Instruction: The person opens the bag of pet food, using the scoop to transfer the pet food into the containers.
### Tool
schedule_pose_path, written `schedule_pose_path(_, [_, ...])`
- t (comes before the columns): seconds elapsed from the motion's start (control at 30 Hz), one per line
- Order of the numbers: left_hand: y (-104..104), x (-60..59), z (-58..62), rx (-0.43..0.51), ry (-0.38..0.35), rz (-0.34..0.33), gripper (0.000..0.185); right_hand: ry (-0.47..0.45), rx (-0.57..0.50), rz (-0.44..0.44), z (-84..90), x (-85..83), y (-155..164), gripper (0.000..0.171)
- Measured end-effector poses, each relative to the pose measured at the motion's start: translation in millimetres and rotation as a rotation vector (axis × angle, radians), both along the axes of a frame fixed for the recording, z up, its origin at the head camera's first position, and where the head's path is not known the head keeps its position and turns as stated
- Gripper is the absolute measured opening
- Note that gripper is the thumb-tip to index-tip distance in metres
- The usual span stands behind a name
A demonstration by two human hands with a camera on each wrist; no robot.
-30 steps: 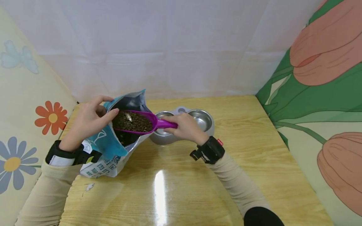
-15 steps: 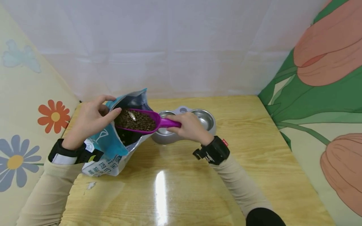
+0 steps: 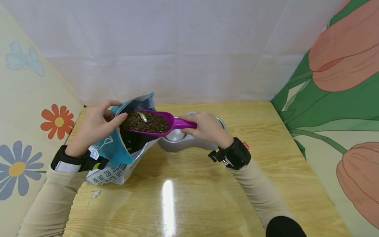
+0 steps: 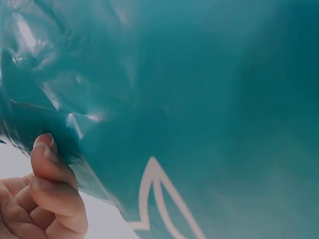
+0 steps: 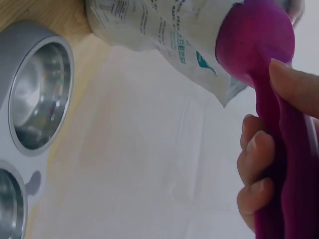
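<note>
Head view: we see the right hand [image 3: 207, 127] with fingers curled round the handle of a purple scoop [image 3: 154, 122] full of brown kibble, held level over the mouth of the bag [image 3: 118, 151], left of a double steel bowl [image 3: 189, 143] on the table [image 3: 207, 191]. Our left hand [image 3: 94, 126] pinches the bag's open rim. Chinese characters near the bag's bottom are too small to read.

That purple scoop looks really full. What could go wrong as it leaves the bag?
The scoop is heaped with kibble, so a tilt by the right hand might spill pellets onto the table before the double bowl. The bag leans, held only at its rim by the left hand; it could tip.
</note>
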State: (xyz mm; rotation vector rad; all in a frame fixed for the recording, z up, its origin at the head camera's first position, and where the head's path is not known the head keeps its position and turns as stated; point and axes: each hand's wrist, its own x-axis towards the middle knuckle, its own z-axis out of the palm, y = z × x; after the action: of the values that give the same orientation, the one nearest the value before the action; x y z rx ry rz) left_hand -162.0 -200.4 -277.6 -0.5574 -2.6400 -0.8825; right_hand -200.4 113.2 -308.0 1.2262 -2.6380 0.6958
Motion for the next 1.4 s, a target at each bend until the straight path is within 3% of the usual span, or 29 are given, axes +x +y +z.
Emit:
schedule_pose_path(0.63, [-0.9, 1.2, 0.0, 0.025, 0.006, -0.009, 0.032, 0.059, -0.057, 0.031, 3.1, -0.6, 29.3, 0.040])
schedule_pose_path(0.93, [-1.3, 2.5, 0.5, 0.034, -0.015, -0.001, 0.032, 0.015, -0.067, -0.029, 6.0, -0.5, 48.6, 0.043])
schedule_pose_path(1.4, [-1.6, 5.0, 1.1, 0.049, -0.031, 0.019, 0.034, 0.093, -0.059, -0.127, 0.6, -6.8, 102.1, 0.043])
